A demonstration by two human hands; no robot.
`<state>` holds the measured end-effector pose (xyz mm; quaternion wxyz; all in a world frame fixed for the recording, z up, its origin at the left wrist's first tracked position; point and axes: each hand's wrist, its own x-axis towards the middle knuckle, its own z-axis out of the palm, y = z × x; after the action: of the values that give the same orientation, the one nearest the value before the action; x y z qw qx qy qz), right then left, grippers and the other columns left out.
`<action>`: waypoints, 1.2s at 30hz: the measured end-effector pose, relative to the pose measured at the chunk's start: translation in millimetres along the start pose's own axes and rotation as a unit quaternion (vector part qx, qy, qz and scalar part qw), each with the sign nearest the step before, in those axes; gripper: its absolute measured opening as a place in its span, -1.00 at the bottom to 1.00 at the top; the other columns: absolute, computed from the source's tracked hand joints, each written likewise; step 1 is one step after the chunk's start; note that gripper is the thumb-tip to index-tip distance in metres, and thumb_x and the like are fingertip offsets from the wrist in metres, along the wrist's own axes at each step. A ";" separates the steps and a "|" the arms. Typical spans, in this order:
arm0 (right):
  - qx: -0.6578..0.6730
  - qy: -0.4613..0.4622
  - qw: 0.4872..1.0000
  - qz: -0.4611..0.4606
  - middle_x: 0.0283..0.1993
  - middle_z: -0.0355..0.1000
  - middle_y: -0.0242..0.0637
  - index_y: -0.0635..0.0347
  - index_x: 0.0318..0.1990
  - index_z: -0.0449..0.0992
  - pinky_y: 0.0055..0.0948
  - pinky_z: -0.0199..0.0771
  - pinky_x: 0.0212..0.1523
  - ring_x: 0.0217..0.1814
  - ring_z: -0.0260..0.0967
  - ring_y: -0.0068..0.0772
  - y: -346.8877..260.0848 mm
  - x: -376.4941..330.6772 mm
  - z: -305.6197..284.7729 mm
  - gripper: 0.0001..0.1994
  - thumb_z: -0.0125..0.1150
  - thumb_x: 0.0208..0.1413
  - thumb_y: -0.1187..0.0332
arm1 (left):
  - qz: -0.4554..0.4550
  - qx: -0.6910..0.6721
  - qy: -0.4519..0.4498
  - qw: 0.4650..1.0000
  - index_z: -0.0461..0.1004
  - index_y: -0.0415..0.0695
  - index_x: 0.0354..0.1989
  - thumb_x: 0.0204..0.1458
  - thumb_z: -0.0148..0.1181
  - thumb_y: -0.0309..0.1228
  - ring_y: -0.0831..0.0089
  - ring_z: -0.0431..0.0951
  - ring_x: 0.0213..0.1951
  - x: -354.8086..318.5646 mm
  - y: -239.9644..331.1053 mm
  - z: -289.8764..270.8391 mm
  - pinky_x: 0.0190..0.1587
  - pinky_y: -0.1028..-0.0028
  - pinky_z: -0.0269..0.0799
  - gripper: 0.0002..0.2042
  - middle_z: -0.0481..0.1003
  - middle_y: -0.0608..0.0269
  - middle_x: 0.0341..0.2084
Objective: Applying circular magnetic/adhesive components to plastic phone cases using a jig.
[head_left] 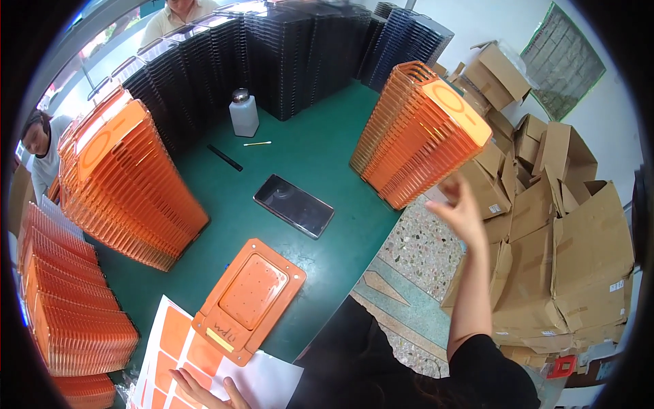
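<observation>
My right hand (460, 208) is raised beside a tall stack of orange clear-edged phone cases (419, 140) at the right edge of the table. Its fingers are apart, and no object shows in it; whether a fingertip touches the stack I cannot tell. Low in the view, my left hand (204, 394) lies with fingers spread over a white sheet of orange rounded-square stickers (170, 341), partly cut off by the lower edge. An orange flat jig plate (235, 320) with a raised, dotted case-shaped middle rests on the green table (334, 150), overlapping the sheet.
A dark smartphone (294, 206), black strip (225, 157), cotton swab (257, 143) and white pump bottle (243, 114) lie or stand mid-table. Orange case stacks (133, 184) line the left, black stacks (286, 58) the back. Cardboard boxes (552, 252) fill the right; two people are beyond.
</observation>
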<state>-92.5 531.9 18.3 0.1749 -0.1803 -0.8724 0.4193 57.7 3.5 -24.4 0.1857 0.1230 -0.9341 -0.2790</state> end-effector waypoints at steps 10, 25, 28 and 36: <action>-0.033 0.069 0.995 -0.068 0.29 0.33 0.13 0.44 0.30 0.24 -0.11 0.19 0.40 0.41 0.25 0.03 67.7 0.5 85.7 -0.01 0.65 -0.22 0.07 | -0.005 0.047 0.004 0.999 0.00 -0.34 0.48 0.18 0.27 -0.08 -0.16 -0.09 0.51 -3.4 2.4 -0.8 0.50 -0.02 -0.24 -0.14 -0.07 -0.27 0.49; -0.071 0.064 0.992 -0.084 0.16 0.42 0.07 0.40 0.28 0.29 -0.12 0.33 0.29 0.27 0.36 0.03 58.1 46.4 91.0 -0.03 0.66 -0.28 0.09 | -0.006 0.026 0.017 1.000 -0.01 -0.33 0.49 0.17 0.29 -0.07 -0.14 -0.09 0.51 0.1 8.5 2.5 0.49 -0.04 -0.24 -0.12 -0.06 -0.24 0.50; -0.080 0.058 0.992 -0.082 0.22 0.43 0.08 0.41 0.33 0.22 -0.16 0.33 0.31 0.30 0.39 -0.03 59.4 73.6 98.2 0.00 0.68 -0.26 0.16 | -0.024 0.026 0.025 0.999 0.01 -0.34 0.48 0.18 0.28 -0.11 -0.15 -0.08 0.51 -3.9 11.5 2.6 0.49 -0.04 -0.24 -0.15 -0.05 -0.25 0.49; -0.104 0.067 0.981 -0.147 0.09 0.49 0.12 0.44 0.33 0.22 -0.06 0.21 0.38 0.22 0.41 0.07 68.3 156.3 121.9 0.07 0.66 -0.31 0.03 | -0.033 0.030 0.022 0.999 -0.01 -0.36 0.48 0.13 0.34 -0.25 -0.15 -0.13 0.52 -8.9 14.7 5.3 0.49 -0.01 -0.25 -0.15 -0.05 -0.25 0.49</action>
<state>-273.2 562.4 -83.5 0.2730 -0.0956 -0.9146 0.2826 61.7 21.0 -22.6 0.1927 0.1657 -0.9331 -0.2543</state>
